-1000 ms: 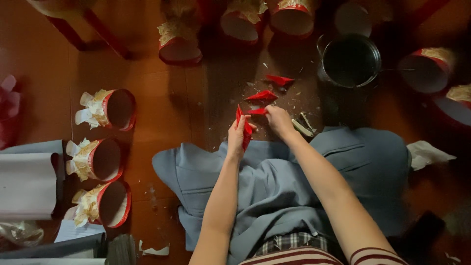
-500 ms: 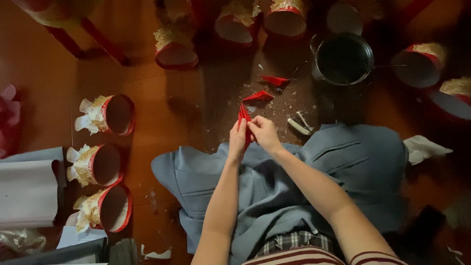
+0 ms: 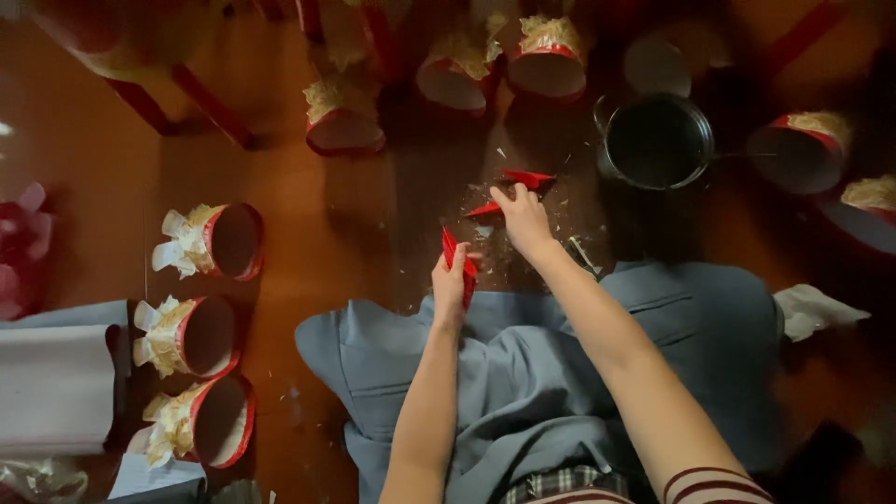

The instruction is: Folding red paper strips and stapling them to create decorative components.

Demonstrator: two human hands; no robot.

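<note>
Two hands work over a brown wooden floor (image 3: 308, 233), each occupied with small red folded paper pieces. The left hand (image 3: 452, 280) pinches one red paper piece (image 3: 455, 257) between thumb and fingers, holding it upright just above the edge of a grey-blue jacket (image 3: 523, 373) spread on the floor. The right hand (image 3: 523, 219) is extended forward with fingers pressed down and closing on a second red piece (image 3: 485, 209) that lies flat on the floor; whether that piece is already lifted cannot be told.

Procedure for the pick-up in hand:
1. Keep the fingertips low and close on the piece at its pointed end, so the fold is not crushed.
2. Hold the left-hand piece steady and clear of the reach path.
3. Lift straight up (paper scraps litter the floor around the pieces and could catch).

Position relative to the grip: the second piece sits directly under the right fingertips, touching them. A third red piece (image 3: 528, 177) lies just beyond those fingertips, apart from them, between the hand and a dark metal pot (image 3: 658, 140). Red-rimmed round containers with cream ribbon bows (image 3: 210, 241) lie on their sides well apart to the left and along the top.
</note>
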